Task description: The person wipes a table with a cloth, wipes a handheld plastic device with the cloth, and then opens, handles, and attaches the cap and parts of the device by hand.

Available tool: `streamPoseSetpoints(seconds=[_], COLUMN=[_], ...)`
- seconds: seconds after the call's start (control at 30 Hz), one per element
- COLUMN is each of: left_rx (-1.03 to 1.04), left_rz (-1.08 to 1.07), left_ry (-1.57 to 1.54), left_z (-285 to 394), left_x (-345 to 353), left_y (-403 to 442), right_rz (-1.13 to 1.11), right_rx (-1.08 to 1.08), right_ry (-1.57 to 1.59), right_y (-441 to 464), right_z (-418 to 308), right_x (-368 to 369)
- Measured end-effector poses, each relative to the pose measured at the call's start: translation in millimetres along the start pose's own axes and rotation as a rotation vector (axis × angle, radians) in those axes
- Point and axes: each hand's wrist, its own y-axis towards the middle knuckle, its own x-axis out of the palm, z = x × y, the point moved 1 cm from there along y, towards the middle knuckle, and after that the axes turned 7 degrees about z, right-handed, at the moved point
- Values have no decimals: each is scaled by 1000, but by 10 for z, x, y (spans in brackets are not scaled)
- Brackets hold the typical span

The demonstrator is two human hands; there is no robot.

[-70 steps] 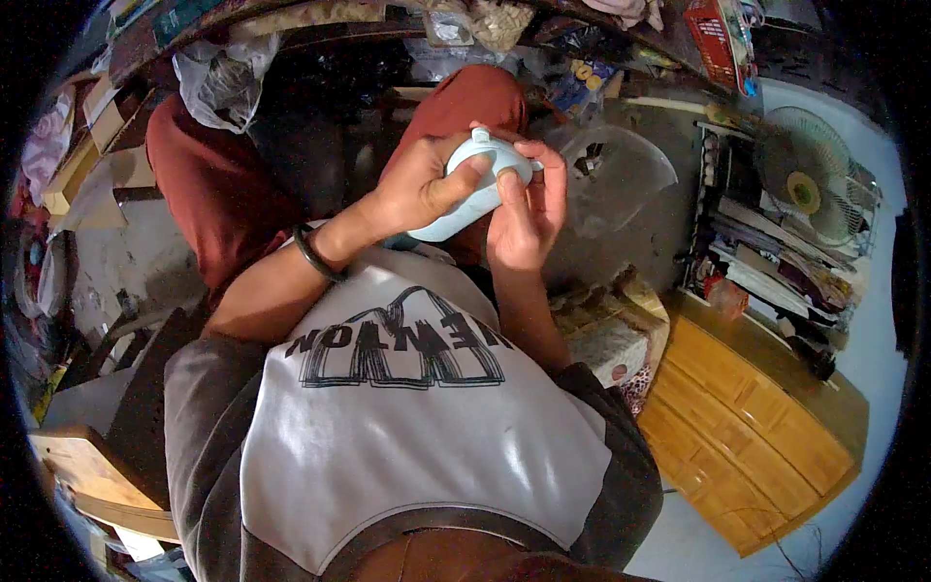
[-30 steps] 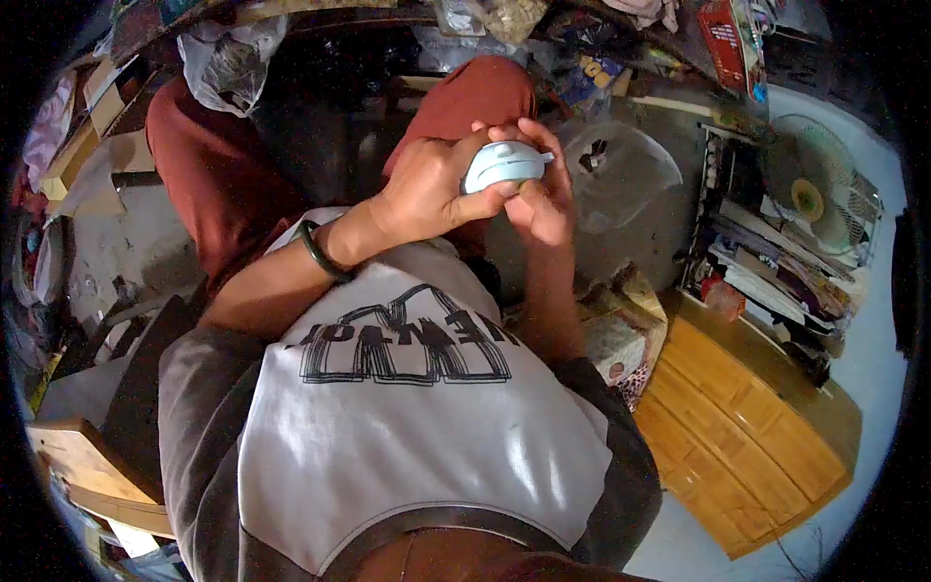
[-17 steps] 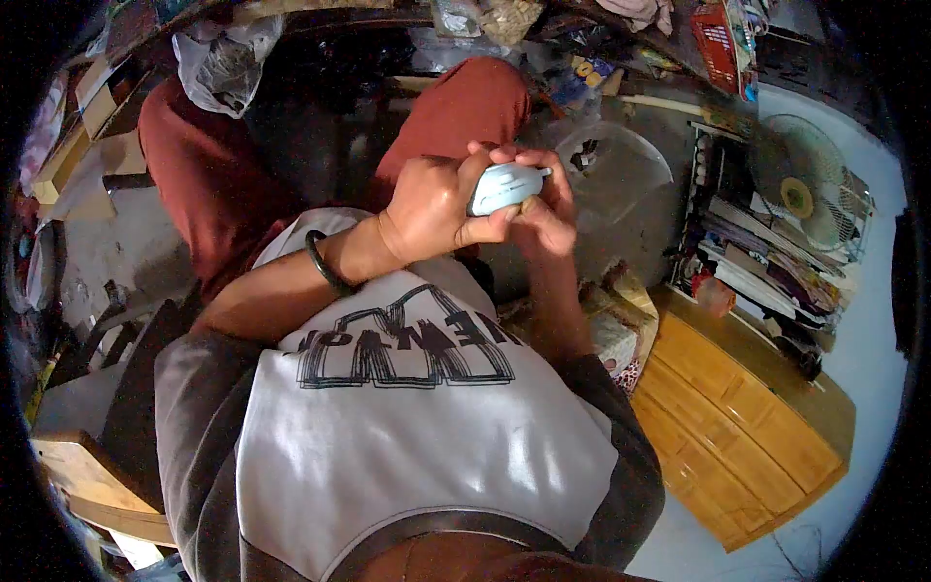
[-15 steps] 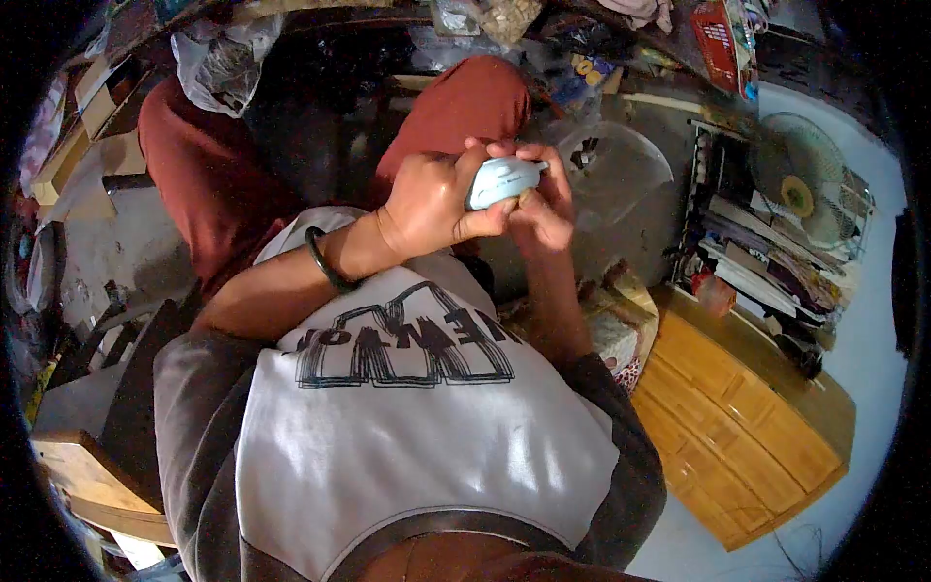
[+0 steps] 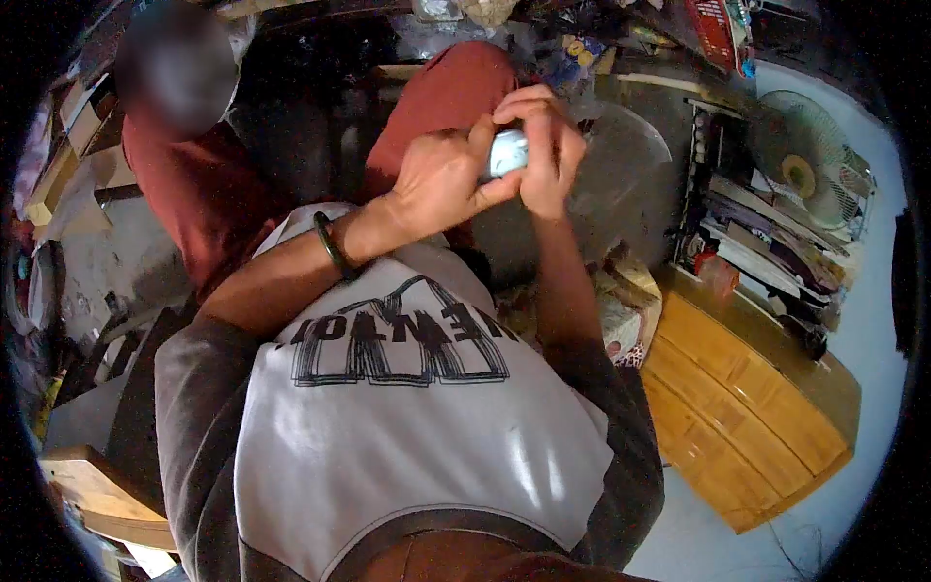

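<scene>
- The left hand (image 5: pixel 436 184) and right hand (image 5: pixel 550 150) have fingers curled around a pale blue, rounded, plastic-looking thing (image 5: pixel 507 153).
- Best to hold it snug, without squeezing.

The left hand (image 5: pixel 436 182), with a dark bracelet (image 5: pixel 332 244) at the wrist, and the right hand (image 5: pixel 549 147) enclose a partly hidden pale blue object (image 5: pixel 505 155), upper centre. Upper right: a fan (image 5: pixel 798 175). Lower right: a wooden cabinet (image 5: pixel 752 417).
</scene>
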Motion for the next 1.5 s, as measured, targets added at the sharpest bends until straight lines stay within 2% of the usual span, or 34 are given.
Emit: streamPoseSetpoints(seconds=[0.07,0.17,0.27,0.3,0.4,0.43,0.53,0.6,0.7,0.8,1.1,1.23,1.33,1.37,1.5], left_rx=[23,-40,-116,-107,-77,-43,37,75,39,59,-18,-69,-103,-122,-120], left_rz=[-38,-184,-233,-231,-209,-192,-126,-58,-110,-44,-70,-159,-174,-178,-174], left_ry=[-30,-65,-2,56,170,206,311,353,309,377,379,199,78,36,22], left_z=[-98,-310,-280,-275,-258,-257,-218,-249,-260,-251,-275,-382,-444,-441,-421], left_x=[6,143,249,352,543,557,598,624,627,653,586,597,454,383,339], left_y=[-22,-168,-78,-45,-62,-75,-120,-129,-107,-79,-62,-48,19,15,-22], right_rz=[94,88,172,157,298,286,257,265,294,306,337,335,346,312,290], right_rx=[147,30,172,381,481,421,462,414,428,468,518,563,674,631,594], right_ry=[168,56,-21,-118,-80,-45,-31,-88,-117,-118,-115,-160,27,94,-40], right_y=[-140,-260,-303,-285,-424,-465,-483,-491,-458,-378,-367,-310,-236,-272,-331], right_z=[285,420,408,385,545,558,582,652,658,608,664,631,580,618,540], right_x=[73,176,193,156,127,138,96,107,117,125,240,240,215,161,210])
